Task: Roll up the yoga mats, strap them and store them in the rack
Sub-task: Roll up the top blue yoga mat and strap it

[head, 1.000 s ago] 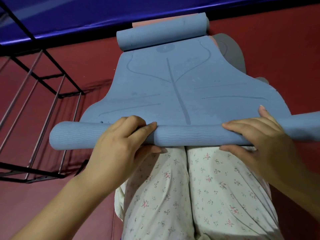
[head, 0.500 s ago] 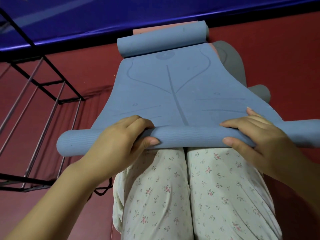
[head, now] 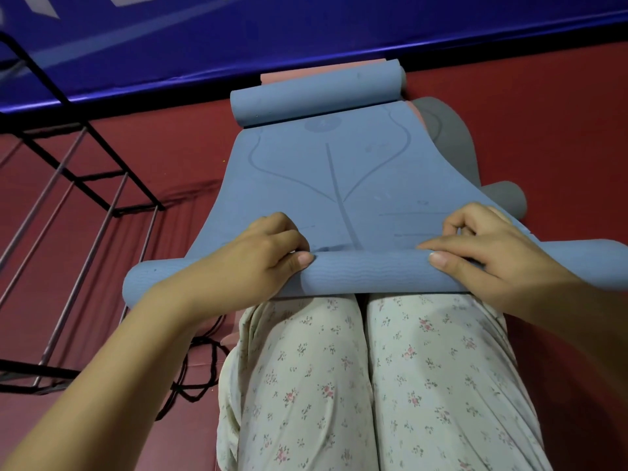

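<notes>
Blue mat (head: 339, 185) roll's right end beyond frame edge.

view: I have one head-worn wide-angle camera only, no second view to overlap | facing: forward and steeply down over the wearer's knees | range: close, left hand (head: 251, 263) and right hand (head: 489, 253) fill mid-frame on the blue mat (head: 339, 185) | edges: rack (head: 102, 198) at left, blue wall band (head: 306, 35) along top

A red padded floor (head: 543, 113) fills the scene. Along its far edge runs a blue wall (head: 306, 32). White trousers with a small floral print (head: 356, 385) cover the knees, and a black cord (head: 200, 372) lies coiled beside them.
</notes>
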{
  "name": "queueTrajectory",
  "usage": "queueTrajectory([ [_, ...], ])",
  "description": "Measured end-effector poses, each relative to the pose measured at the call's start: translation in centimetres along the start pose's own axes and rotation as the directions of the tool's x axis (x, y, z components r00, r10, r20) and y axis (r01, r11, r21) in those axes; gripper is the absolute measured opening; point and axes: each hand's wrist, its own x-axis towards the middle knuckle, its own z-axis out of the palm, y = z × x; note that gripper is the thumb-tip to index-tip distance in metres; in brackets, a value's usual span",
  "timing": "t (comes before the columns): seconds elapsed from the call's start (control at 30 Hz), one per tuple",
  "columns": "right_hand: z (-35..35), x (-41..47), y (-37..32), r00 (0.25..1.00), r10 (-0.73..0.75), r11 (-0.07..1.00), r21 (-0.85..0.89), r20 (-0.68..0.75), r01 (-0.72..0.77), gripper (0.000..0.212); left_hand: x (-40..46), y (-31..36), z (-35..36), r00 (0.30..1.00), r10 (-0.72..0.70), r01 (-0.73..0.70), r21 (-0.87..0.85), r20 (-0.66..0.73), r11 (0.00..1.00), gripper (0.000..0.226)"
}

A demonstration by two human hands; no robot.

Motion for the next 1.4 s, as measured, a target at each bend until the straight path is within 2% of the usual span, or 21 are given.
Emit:
queueTrajectory([
  [0.07, 0.1, 0.3, 0.0, 1.0, -0.004, 0.999, -0.038, 0.006, 0.004, 0.047, 0.4, -0.2, 0.1, 1.0, -0.011, 0.011, -0.002, 0.009, 1.0, 0.036],
  [0.13, 0.3, 0.4, -0.1, 1.0, 0.002, 0.998, -0.062, -0.021, -0.003, 0.05, 0.7, -0.2, 0.3, 0.999, 0.007, -0.007, 0.016, -0.039, 1.0, 0.039],
  [0.23, 1.0, -0.1, -0.5, 0.987, 0.009, 0.993, -0.114, -0.158, -0.028, 0.047, 0.3, 0.0, 1.0, 0.966, 0.119, -0.096, 0.109, -0.229, 0.989, 0.043],
  [0.33, 1.8, -1.0, -1.4, 0.948, -0.004, 0.977, -0.203, -0.318, -0.063, 0.031, -0.4, 1.0, 2.0, 0.928, 0.171, -0.134, 0.132, -0.33, 0.982, 0.033],
  [0.47, 2.3, -1.8, -2.3, 0.918, -0.072, 0.958, -0.283, -0.39, -0.046, 0.025, -1.2, 2.4, 3.1, 0.889, 0.156, -0.057, 0.234, -0.43, 0.971, 0.027],
  [0.53, 2.6, -2.4, -2.3, 0.922, -0.038, 0.961, -0.268, -0.385, -0.073, 0.028, -1.6, 2.7, 3.4, 0.88, 0.166, -0.036, 0.285, -0.444, 0.958, 0.029],
  [0.63, 4.0, -3.9, -1.8, 0.944, 0.025, 0.962, -0.25, -0.329, -0.113, 0.056, -2.4, 2.6, 3.6, 0.885, 0.202, -0.073, 0.304, -0.419, 0.95, 0.024],
  [0.7, 4.8, -4.4, -1.3, 0.95, 0.023, 0.964, -0.245, -0.31, -0.103, 0.067, -2.6, 2.4, 3.5, 0.914, 0.18, -0.068, 0.299, -0.363, 0.952, 0.038],
  [0.83, 4.3, -3.0, -1.2, 0.94, 0.064, 0.976, -0.175, -0.336, -0.129, 0.057, -1.8, 2.0, 3.4, 0.948, 0.139, -0.044, 0.316, -0.286, 0.948, 0.057],
  [1.13, 2.7, -1.2, 0.4, 0.977, 0.01, 0.983, -0.176, -0.213, -0.048, 0.054, 0.7, 1.2, 2.5, 0.968, 0.156, -0.069, 0.39, -0.198, 0.918, 0.058],
  [1.27, 2.1, 0.1, 1.0, 0.994, 0.03, 0.982, -0.18, -0.104, -0.049, 0.057, 1.8, 0.7, 1.8, 0.981, 0.133, -0.08, 0.327, -0.144, 0.942, 0.055],
  [1.4, 1.2, 1.8, 1.2, 0.996, 0.08, 0.985, -0.158, 0.03, -0.075, 0.066, 3.5, 0.0, 0.4, 0.998, 0.067, -0.064, 0.204, -0.005, 0.977, 0.056],
])
